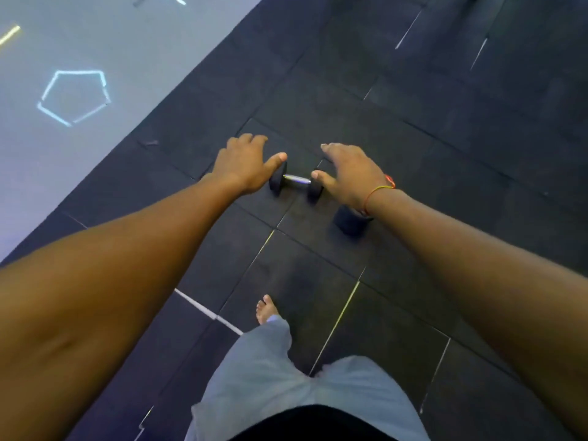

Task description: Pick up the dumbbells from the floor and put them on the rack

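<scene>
Black dumbbell (296, 183) lies beneath two spread, empty hands.

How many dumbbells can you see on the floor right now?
2. One dumbbell lies between the hands; a second one sits under the right wrist, mostly hidden. Others may lie out of view.

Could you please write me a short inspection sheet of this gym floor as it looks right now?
Surface: dark rubber floor tiles, seams showing.
Job's things: one dumbbell lying on the floor; a second dumbbell mostly hidden under the right wrist; no rack in view.
Clutter: nothing seen.
Grippers: left hand and right hand spread open above the dumbbell, holding nothing.
Cables: nothing seen.
Surroundings: glossy pale floor with a reflected pentagon light; bare foot.
</scene>
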Demonstrator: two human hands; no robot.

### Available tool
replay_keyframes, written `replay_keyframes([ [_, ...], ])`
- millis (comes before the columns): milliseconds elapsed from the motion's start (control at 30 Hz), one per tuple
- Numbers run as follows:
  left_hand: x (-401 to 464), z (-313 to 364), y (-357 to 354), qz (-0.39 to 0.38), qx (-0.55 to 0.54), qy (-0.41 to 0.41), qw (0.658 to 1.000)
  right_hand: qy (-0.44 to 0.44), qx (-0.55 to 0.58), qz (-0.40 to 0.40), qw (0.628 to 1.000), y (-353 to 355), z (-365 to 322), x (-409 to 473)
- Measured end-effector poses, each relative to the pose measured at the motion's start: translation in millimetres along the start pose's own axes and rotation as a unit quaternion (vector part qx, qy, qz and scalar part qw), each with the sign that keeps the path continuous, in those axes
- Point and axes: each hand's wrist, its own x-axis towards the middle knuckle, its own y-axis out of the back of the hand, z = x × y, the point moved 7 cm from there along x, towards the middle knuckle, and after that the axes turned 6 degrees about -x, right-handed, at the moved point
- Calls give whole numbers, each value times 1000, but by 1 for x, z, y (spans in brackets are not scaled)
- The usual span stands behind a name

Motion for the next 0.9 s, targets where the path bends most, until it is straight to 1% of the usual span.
replay_keyframes([
  [100, 41, 7, -10, -33, 6, 9, 999, -12, 16, -27, 999, -5, 19, 29],
  [300, 113, 26, -39, -56, -3, 46, 997, -1, 32, -55, 998, -17, 74, 104],
  [400, 142, 26, -49, -38, -21, 90, 995, 28, 22, -88, 995, -36, 92, 151],
  [500, 164, 23, -62, -13, -71, 137, 988, 35, 16, -110, 993, -57, 108, 187],
  [533, 169, 20, -70, -16, -82, 153, 985, 35, 17, -118, 992, -66, 110, 196],
  [600, 172, 7, -94, -49, -83, 182, 979, 30, 27, -151, 988, -88, 108, 203],
  [700, 186, -19, -126, -84, -103, 209, 969, 26, 37, -189, 981, -127, 106, 217],
  [900, 236, -68, -190, -132, -148, 231, 953, -27, 62, -210, 975, -208, 117, 265],
])
